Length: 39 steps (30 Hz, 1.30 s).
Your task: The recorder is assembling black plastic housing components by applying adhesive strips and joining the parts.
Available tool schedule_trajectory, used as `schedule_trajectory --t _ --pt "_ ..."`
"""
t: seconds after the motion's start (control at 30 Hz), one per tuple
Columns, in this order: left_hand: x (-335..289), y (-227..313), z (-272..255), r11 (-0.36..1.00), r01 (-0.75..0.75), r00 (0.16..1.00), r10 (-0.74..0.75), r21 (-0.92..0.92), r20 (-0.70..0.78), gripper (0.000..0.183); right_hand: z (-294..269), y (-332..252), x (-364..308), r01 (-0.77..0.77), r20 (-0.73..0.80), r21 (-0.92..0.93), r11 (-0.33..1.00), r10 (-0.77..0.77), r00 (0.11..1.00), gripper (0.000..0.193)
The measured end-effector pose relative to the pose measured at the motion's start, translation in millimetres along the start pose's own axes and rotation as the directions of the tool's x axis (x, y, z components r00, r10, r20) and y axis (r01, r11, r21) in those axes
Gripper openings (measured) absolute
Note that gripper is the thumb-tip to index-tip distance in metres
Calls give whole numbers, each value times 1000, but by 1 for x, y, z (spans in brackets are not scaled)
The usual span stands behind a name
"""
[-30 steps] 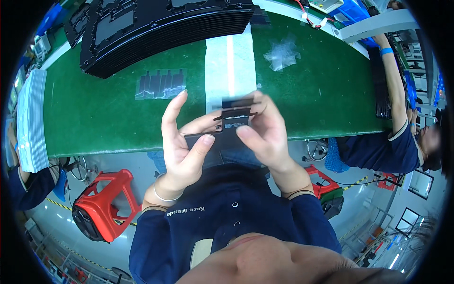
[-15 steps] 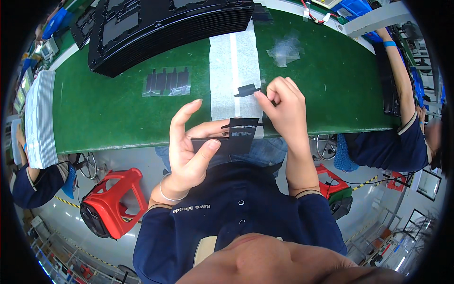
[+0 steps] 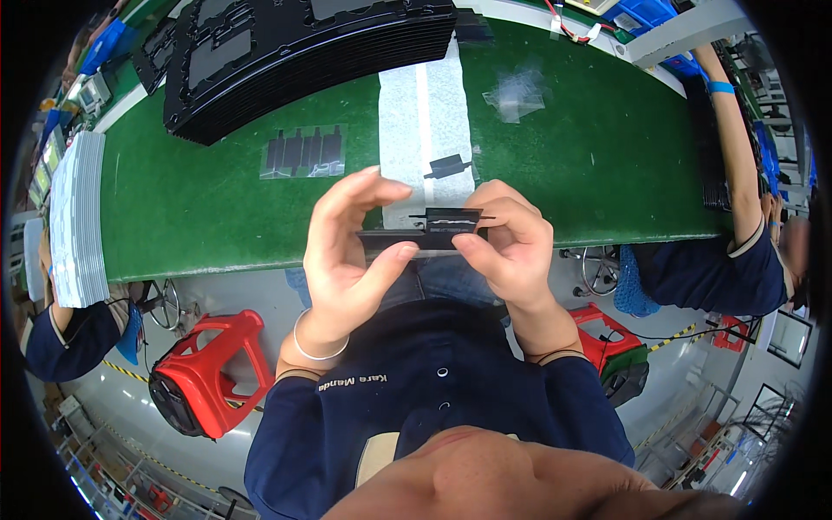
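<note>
Close to my body, at the table's near edge, I hold a flat black rectangular part (image 3: 392,240) between both hands. My left hand (image 3: 334,260) grips its left end, the thumb in front and the index finger raised and curved above. My right hand (image 3: 513,251) pinches the right end between thumb and fingers. A black tabbed strip (image 3: 454,217) stands up along the part's upper edge on the right, with thin tabs sticking out sideways. Another black tabbed strip (image 3: 447,165) lies on the white cloth (image 3: 399,121) just beyond my hands.
On the green table (image 3: 598,156), a clear sheet (image 3: 338,139) carries several black strips at the left. Loose clear films (image 3: 517,94) lie at the right. Stacked black trays (image 3: 295,87) stand far left, a white stack (image 3: 78,217) at the left edge. A co-worker's arm (image 3: 732,143) reaches in at right.
My right hand has moved down from beside the loose strip and closed on the part's right end. The part has tilted and now shows nearly edge-on. The loose strip remains on the cloth.
</note>
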<state>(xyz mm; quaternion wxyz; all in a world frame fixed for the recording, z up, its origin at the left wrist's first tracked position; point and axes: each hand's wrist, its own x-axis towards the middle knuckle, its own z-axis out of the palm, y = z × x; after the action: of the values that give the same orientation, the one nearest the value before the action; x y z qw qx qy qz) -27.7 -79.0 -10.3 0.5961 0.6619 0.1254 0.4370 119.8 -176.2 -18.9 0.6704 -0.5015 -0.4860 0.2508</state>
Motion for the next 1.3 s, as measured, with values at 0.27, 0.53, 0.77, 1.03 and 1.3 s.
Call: schedule_trajectory --t 0.27,0.53,0.77,1.03,1.3 --pt "16 -1 2 988 -95 995 97 124 -10 16 4 1 2 155 -24 -137 978 -160 987 17" --pt "14 -8 9 912 -269 950 305 308 -71 22 16 6 4 356 -70 -347 868 -403 913 19" --pt "-3 -3 37 614 -253 944 326 748 51 54 27 15 12 437 -132 -653 619 -661 739 26" --pt "13 -25 4 919 -233 965 259 318 -41 63 8 5 14 14 -176 -39 999 -21 984 13" --pt "-10 -20 11 836 211 967 -256 -507 -20 59 17 3 19 15 -260 -29 999 -22 965 21"
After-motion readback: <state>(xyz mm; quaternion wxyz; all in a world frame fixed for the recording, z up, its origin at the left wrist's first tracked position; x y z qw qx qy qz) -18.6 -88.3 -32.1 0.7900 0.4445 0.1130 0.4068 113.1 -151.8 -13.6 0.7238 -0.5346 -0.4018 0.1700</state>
